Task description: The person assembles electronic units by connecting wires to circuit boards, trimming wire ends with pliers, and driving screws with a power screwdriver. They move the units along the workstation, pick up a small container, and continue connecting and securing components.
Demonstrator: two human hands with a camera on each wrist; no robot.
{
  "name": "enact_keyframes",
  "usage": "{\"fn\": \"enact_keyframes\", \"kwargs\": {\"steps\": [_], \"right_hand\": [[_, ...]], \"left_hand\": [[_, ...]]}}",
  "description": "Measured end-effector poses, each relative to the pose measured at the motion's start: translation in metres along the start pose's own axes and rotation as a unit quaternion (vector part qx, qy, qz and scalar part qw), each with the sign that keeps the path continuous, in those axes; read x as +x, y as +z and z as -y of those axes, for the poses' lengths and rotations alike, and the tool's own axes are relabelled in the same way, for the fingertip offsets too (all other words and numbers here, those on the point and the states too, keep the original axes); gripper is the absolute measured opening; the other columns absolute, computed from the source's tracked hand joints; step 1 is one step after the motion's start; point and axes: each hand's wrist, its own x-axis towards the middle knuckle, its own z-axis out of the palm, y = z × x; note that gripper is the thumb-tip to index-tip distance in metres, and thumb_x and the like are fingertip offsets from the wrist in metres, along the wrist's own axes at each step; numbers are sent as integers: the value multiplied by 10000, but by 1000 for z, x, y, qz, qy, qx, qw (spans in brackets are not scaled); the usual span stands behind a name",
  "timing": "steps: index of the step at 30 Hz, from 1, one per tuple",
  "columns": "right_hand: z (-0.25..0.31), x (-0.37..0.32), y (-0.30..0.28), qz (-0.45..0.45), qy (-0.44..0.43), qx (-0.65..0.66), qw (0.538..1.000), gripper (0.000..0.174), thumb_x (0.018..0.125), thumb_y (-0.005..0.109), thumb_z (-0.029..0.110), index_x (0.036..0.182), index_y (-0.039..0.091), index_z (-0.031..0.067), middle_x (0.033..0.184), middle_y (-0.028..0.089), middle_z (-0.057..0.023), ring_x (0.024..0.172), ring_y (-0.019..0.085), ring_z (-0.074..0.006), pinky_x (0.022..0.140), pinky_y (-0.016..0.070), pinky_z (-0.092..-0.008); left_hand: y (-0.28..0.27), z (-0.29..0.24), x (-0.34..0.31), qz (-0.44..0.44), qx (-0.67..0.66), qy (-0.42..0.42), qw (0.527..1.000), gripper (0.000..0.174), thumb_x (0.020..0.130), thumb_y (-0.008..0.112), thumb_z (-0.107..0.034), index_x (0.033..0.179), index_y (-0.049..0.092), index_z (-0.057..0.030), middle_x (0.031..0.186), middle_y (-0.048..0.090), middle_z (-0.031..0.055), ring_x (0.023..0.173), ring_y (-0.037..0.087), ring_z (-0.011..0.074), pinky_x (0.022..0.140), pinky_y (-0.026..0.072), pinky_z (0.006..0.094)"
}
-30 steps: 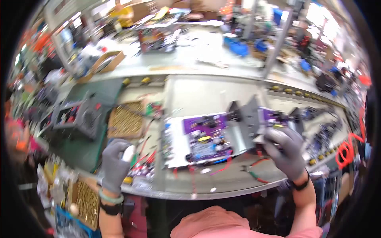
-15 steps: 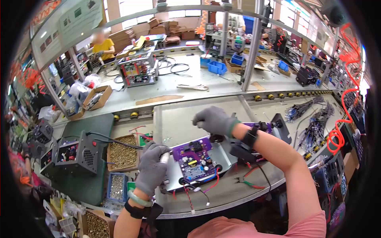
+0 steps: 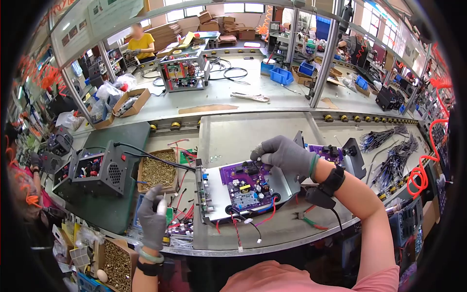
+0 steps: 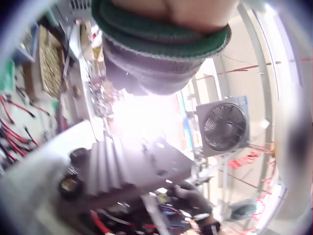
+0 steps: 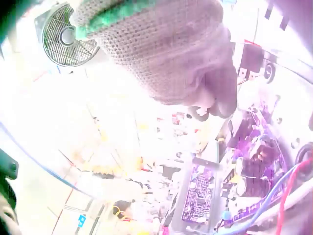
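My gloved left hand (image 3: 152,219) is held up over the small parts at the bench's left, its fingers loosely extended and a white cover on the thumb. In the left wrist view the glove (image 4: 151,68) shows only in part, against glare. My gloved right hand (image 3: 287,153) reaches over the back edge of a purple circuit board (image 3: 248,187), fingers bent and tips close together. I cannot tell whether a small piece is between them. The board lies in an open metal chassis (image 3: 209,177), with red and black wires hanging at its front.
A second chassis with a purple board (image 3: 326,153) stands to the right. Pliers (image 3: 311,221) lie in front. A box of brass-coloured parts (image 3: 158,170) and a grey case (image 3: 109,170) on a green mat (image 3: 129,138) are at left. Cable bundles (image 3: 394,151) lie at far right.
My left hand has left the chassis's left edge and moved left and down toward the parts. My right hand went from the right-hand chassis to above the tray, then down to the board's back edge.
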Motion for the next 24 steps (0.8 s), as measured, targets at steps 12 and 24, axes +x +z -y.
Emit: {"fn": "enact_keyframes", "kwargs": {"steps": [12, 24], "right_hand": [[17, 30, 7, 49, 12, -575, 816, 156, 798, 618, 146, 903, 733, 140, 879, 720, -105, 892, 697, -312, 766, 537, -424], [23, 44, 6, 87, 87, -545, 829, 250, 784, 628, 205, 1001, 747, 171, 947, 733, -87, 907, 705, -282, 805, 545, -403]], "left_hand": [[45, -91, 38, 105, 121, 249, 955, 381, 768, 765, -155, 1130, 673, -84, 1182, 625, 182, 1142, 579, 361, 984, 464, 428], [98, -85, 44, 194, 151, 254, 936, 237, 749, 744, -81, 986, 743, -78, 1005, 685, 94, 1039, 604, 285, 928, 471, 383]]}}
